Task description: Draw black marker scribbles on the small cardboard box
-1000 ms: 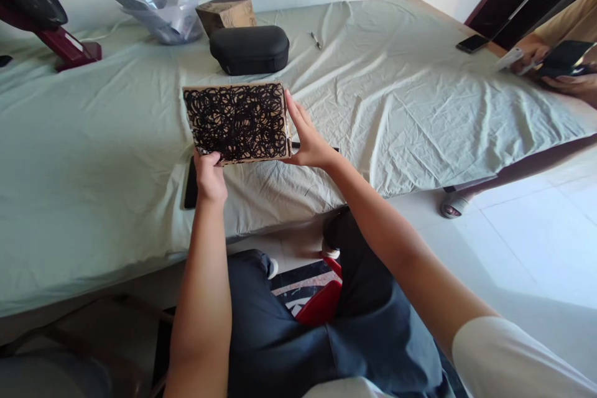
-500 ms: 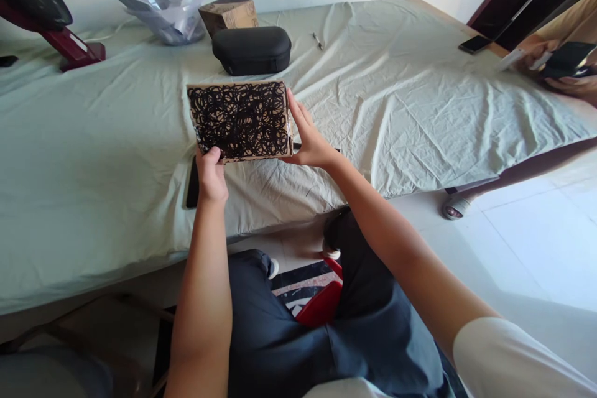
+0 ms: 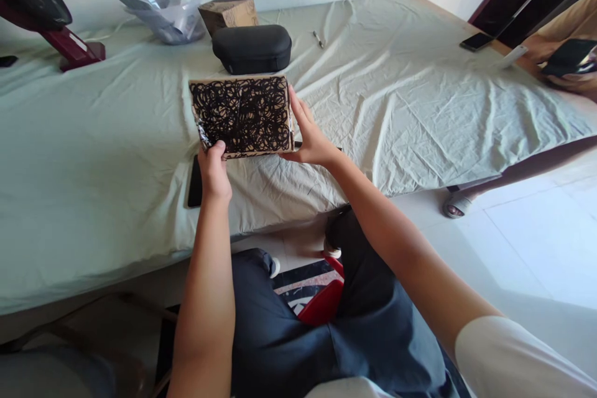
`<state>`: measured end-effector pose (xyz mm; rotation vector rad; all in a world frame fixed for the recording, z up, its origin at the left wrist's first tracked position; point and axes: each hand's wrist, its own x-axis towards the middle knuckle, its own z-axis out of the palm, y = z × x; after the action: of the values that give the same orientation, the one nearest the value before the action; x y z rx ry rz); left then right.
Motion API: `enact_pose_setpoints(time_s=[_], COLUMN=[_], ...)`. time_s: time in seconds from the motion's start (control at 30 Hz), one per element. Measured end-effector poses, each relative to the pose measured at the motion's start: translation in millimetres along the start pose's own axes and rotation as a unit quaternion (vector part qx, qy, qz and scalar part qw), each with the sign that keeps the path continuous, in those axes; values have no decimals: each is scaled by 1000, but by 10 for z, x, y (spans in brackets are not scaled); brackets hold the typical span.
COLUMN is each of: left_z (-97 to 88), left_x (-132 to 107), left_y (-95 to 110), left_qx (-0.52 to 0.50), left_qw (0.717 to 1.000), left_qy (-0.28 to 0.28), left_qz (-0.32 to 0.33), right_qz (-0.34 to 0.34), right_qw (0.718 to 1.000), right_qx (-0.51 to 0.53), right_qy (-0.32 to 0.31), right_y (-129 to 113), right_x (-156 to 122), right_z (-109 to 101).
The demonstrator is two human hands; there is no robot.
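While my left hand [image 3: 215, 175] pinches the lower left corner of the scribbled box [image 3: 241, 113], thumb on its marked face and the other fingers hidden from me, my right hand [image 3: 311, 142] braces the opposite side; two of its fingers run up along the right edge, slightly spread, with the thumb apart from them by the lower corner; how hard they press I cannot tell. The box is between my hands, seemingly clear of the pale cloth [image 3: 93, 168], nearer to me than the black case [image 3: 252, 50]; so the lifting looks done, while setting it down is not. Black loops cover the face almost from edge to edge; bare cardboard shows in small gaps and along the rim; the back is out of my sight, so I cannot tell whether it is marked. A dark flat slab [image 3: 194, 181] lies beside my left wrist, and a thin black stick [image 3: 339, 149] shows past my right; I hold neither.
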<state>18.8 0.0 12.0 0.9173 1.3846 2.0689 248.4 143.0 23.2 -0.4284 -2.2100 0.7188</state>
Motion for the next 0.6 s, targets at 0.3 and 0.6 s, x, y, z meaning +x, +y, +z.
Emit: enact_pose_setpoints(time_s=[0.3, 0.6], left_z=[61, 67], left_x=[10, 13], left_y=[-27, 14], left_qx=[-15, -9], left_qw=[1000, 1000], left_qy=[6, -2], left_qz=[17, 22], right_qz=[-11, -7], right_qw=[1000, 999], right_qx=[-18, -31], right_qy=[-6, -22], right_y=[75, -12], right_x=[-14, 24], right_z=[4, -28])
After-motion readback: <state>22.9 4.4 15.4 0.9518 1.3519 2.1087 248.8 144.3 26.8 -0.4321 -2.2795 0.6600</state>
